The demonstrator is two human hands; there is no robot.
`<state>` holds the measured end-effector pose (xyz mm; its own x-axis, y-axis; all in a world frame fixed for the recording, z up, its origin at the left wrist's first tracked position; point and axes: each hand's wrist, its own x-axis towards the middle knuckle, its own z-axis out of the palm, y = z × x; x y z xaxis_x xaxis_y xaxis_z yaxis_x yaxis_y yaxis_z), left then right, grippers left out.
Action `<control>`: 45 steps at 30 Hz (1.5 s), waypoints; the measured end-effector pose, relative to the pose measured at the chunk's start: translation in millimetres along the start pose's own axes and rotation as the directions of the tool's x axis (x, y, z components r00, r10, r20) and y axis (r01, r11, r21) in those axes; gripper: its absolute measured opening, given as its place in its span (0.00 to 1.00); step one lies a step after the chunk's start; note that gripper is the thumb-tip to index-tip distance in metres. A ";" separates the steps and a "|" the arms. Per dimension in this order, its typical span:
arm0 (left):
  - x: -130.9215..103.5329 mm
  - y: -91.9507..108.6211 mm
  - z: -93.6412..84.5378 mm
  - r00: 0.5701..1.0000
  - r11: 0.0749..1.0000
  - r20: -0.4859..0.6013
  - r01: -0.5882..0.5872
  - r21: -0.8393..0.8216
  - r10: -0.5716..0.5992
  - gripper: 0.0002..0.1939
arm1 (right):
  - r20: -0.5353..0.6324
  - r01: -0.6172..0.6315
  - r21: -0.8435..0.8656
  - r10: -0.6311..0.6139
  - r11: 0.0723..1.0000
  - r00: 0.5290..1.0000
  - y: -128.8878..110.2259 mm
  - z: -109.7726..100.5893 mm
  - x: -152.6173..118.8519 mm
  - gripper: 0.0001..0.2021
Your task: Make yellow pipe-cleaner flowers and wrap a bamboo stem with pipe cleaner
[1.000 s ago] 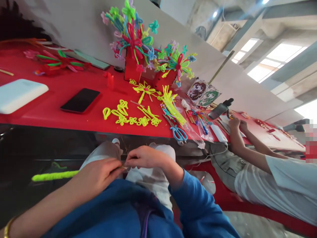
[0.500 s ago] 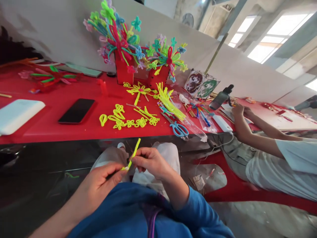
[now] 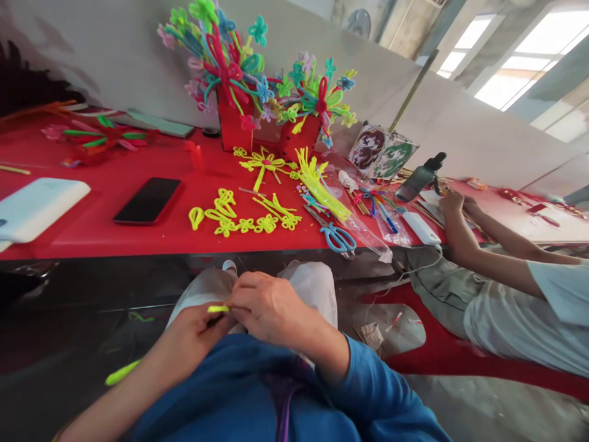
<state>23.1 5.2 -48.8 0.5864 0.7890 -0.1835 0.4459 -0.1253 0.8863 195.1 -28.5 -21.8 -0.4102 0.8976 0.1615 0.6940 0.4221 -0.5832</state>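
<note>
Above my lap, my left hand (image 3: 196,331) pinches a yellow fuzzy stem (image 3: 218,309), whose short end shows at the fingertips. Another yellow length (image 3: 122,372) appears beyond my left forearm. My right hand (image 3: 271,307) meets the left one, its fingers closed on the same stem and hiding most of it. On the red table (image 3: 105,236) in front lie small yellow looped flowers (image 3: 265,223), a larger yellow flower (image 3: 265,163) with a red centre, and a bundle of yellow stems (image 3: 322,187).
Blue-handled scissors (image 3: 338,238) lie at the table edge. A black phone (image 3: 148,201) and a white device (image 3: 43,209) are at left. Red vases (image 3: 234,126) of colourful flowers stand behind. At right, another person's hands (image 3: 455,205) work near a dark bottle (image 3: 421,178).
My right hand has moved left and closed in against my left hand. The stem that stood up between them is now mostly hidden, and a yellow length shows beyond my left forearm.
</note>
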 end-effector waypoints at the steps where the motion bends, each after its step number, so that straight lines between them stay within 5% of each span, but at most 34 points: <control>1: 0.6 -2.3 -0.6 1.000 0.999 -0.014 0.013 -0.039 -0.013 0.13 | -0.029 0.020 -0.044 -0.021 0.999 0.999 -1.0 2.1 -2.6 0.07; 5: -0.5 -6.1 -1.5 0.993 0.981 -0.018 0.112 -0.157 -0.116 0.09 | -0.184 0.061 -0.068 -0.072 0.996 0.980 3.4 16.2 -13.7 0.09; 11: -4.1 -4.0 0.0 0.990 0.913 0.037 0.140 -0.382 -0.137 0.13 | -0.387 0.105 0.127 -0.049 0.986 0.921 16.3 33.0 -22.2 0.08; 19: -7.8 12.3 3.1 0.980 0.812 0.051 0.189 -0.553 -0.193 0.20 | -0.336 0.085 0.405 0.062 0.911 0.940 17.9 37.6 -21.4 0.05; 22: -9.1 15.9 4.4 0.978 0.798 0.066 0.201 -0.569 -0.199 0.19 | -0.311 0.078 0.649 0.171 0.756 0.935 16.2 40.7 -21.8 0.06; 26: -11.5 12.5 3.7 0.982 0.833 0.092 0.191 -0.520 -0.168 0.18 | -0.129 -0.023 0.907 0.329 0.420 0.935 13.4 42.9 -21.1 0.19; 30: -14.0 9.4 -0.1 0.984 0.882 0.172 0.124 -0.455 -0.049 0.17 | -0.005 -0.108 0.947 0.351 0.302 0.936 11.9 36.8 -20.9 0.22; 34: -15.9 15.1 -3.8 0.960 0.921 0.279 0.122 -0.371 -0.016 0.16 | 0.045 -0.153 0.909 0.273 0.388 0.961 11.4 21.2 -22.0 0.18; 38: -15.1 21.5 -4.8 0.939 0.949 0.330 0.190 -0.252 -0.101 0.16 | 0.130 -0.206 0.764 0.167 0.611 0.977 10.3 0.3 -18.4 0.13; 42: -8.8 17.6 -3.3 0.947 0.968 0.293 0.186 -0.169 -0.131 0.13 | 0.141 -0.133 0.288 0.095 0.948 0.985 2.9 -12.0 -11.3 0.06; 45: -4.5 9.3 0.2 0.977 0.963 0.156 0.175 -0.204 -0.144 0.12 | 0.040 -0.055 -0.055 0.057 0.997 0.998 -2.6 -6.1 -10.3 0.07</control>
<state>24.7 0.3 -39.8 0.6142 0.6950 -0.3738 0.3939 0.1404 0.9084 201.2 -38.0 -17.1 -0.3930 0.9146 0.0958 0.7468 0.3782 -0.5470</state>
